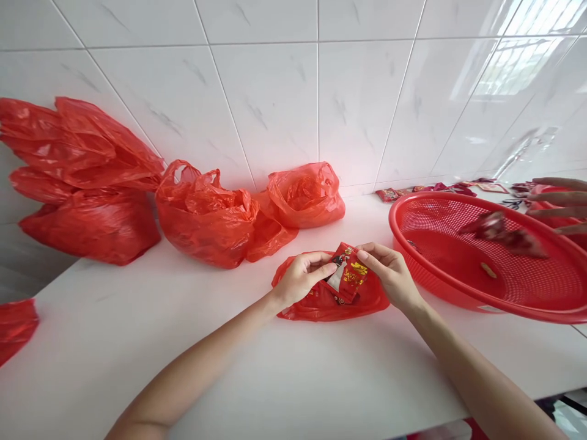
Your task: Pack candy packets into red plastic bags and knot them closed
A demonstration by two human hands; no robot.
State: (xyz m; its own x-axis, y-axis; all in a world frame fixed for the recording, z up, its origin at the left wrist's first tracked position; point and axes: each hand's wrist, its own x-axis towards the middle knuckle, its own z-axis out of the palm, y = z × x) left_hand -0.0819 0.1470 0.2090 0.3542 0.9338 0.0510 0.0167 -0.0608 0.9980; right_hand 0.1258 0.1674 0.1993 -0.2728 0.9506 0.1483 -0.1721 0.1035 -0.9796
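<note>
A small red packet with yellow lettering and a white and black picture is held up in the middle of the view. My left hand pinches its left edge between thumb and fingers. On the upper right edge, my right hand grips it the same way. Under both hands an open red plastic bag lies spread on the white table, with more red packets inside it. What the packet contains is hidden.
Several filled red plastic bags stand along the tiled wall. To the right is a red perforated basket; blurred packets hang over it, near another person's hand. Loose packets and scissors lie behind.
</note>
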